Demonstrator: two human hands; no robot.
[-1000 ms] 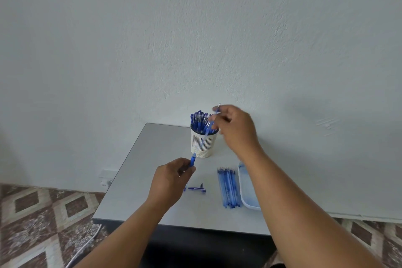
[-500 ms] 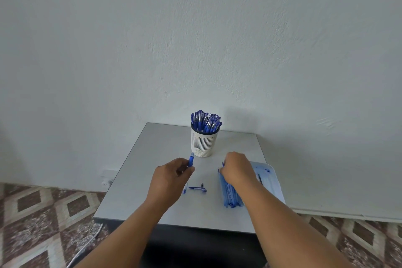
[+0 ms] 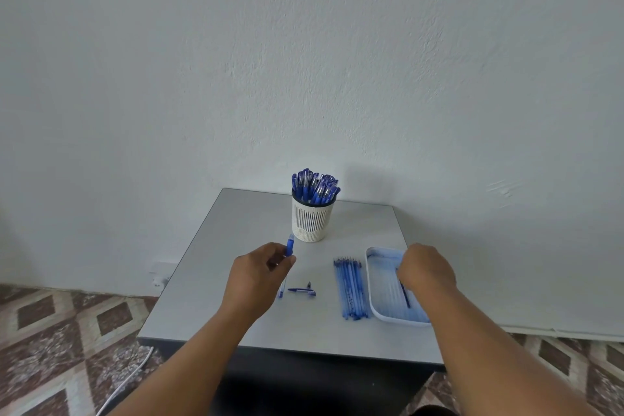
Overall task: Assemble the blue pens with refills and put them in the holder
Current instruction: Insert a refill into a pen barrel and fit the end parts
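Noted white cable (image 3: 125,381) on the patterned floor, nearest of all, well short of the holder and off to its left.

Found left hand (image 3: 260,277) over the table (image 3: 236,233), nearer than the holder (image 3: 313,221) and a little to its left. Fingers and thumb closed round a blue pen body (image 3: 290,246), blue end poking up toward the holder's base. Probably kept upright and ready so a refill could be fed in by the other hand.

Logged small loose pen part (image 3: 301,290) flat on the table straight in front of the holder, just beside the left hand, untouched.

Saw refills (image 3: 351,290) laid side by side in a tidy row, in front of the holder and to its right, tips pointing away; likely lined up for one-at-a-time picking.

Saw right hand (image 3: 427,268) further right of the holder, reaching down into the white tray (image 3: 373,300), fingers curled over a thin dark piece (image 3: 405,294). Could not tell whether anything was actually pinched; fingertips hidden behind the knuckles. Judged this a reach for the next part.

Found holder upright near the table's far edge, packed with assembled pens (image 3: 315,186), caps up, leaning rightward. Little room left; judged task well along.

Beyond the holder, only plain wall.
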